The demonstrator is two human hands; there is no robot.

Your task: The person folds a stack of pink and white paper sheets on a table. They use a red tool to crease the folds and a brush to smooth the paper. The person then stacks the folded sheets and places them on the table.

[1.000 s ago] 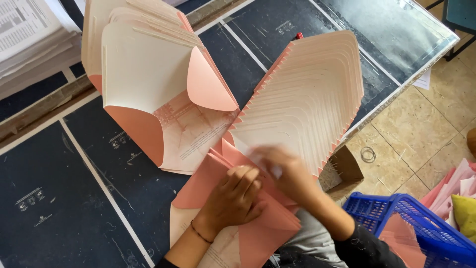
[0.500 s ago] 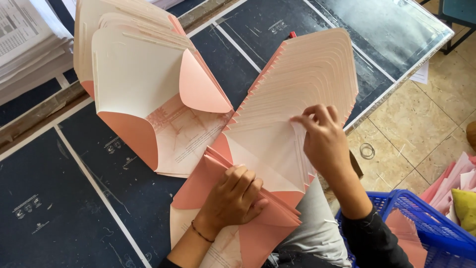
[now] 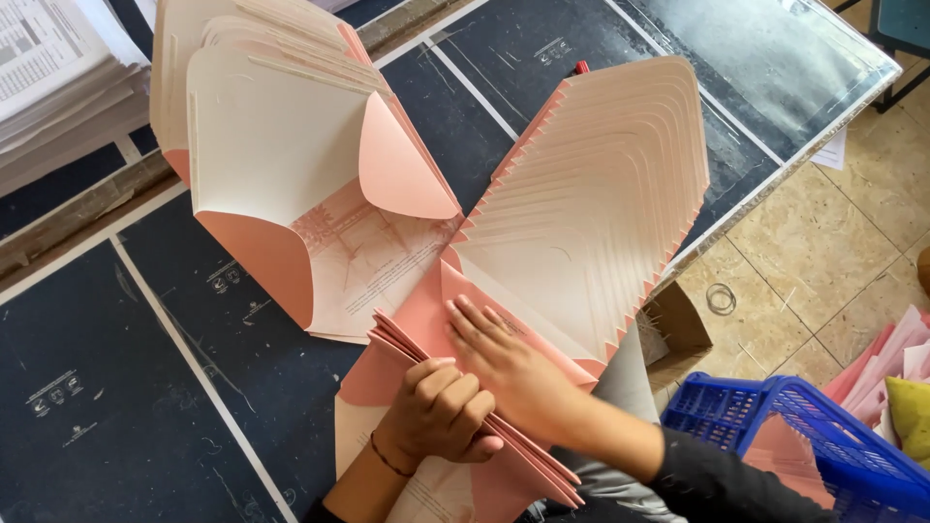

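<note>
Left hand (image 3: 436, 412), curled into a loose fist, fingers folded under and thumb pointing right, pressing down on a thin stack of pink die-cut sheets (image 3: 484, 455) that lies on the near edge of the table; a thin band circles the wrist. Right hand (image 3: 504, 353), open and flat, fingers spread slightly and pointing up-left, palm down on the pink flap of the topmost sheet where it meets the fanned stack; it grips nothing, only presses. The dark sleeve of the right arm runs off toward the lower right.

Fanned stack of unfolded envelope blanks (image 3: 601, 203), cream with pink zigzag edges, spreads up and to the right from just beyond the right hand's fingertips. Pile of folded blanks (image 3: 281, 165), cream outside with curved pink flaps, stands to the upper left, touching the fanned stack at its lower corner. Both rest on the dark printed table covering (image 3: 97, 387).

Blue plastic basket (image 3: 823, 436) sits on the tiled floor at lower right, holding pink sheets. Printed paper bundles (image 3: 58, 77) lie at the upper left.
</note>
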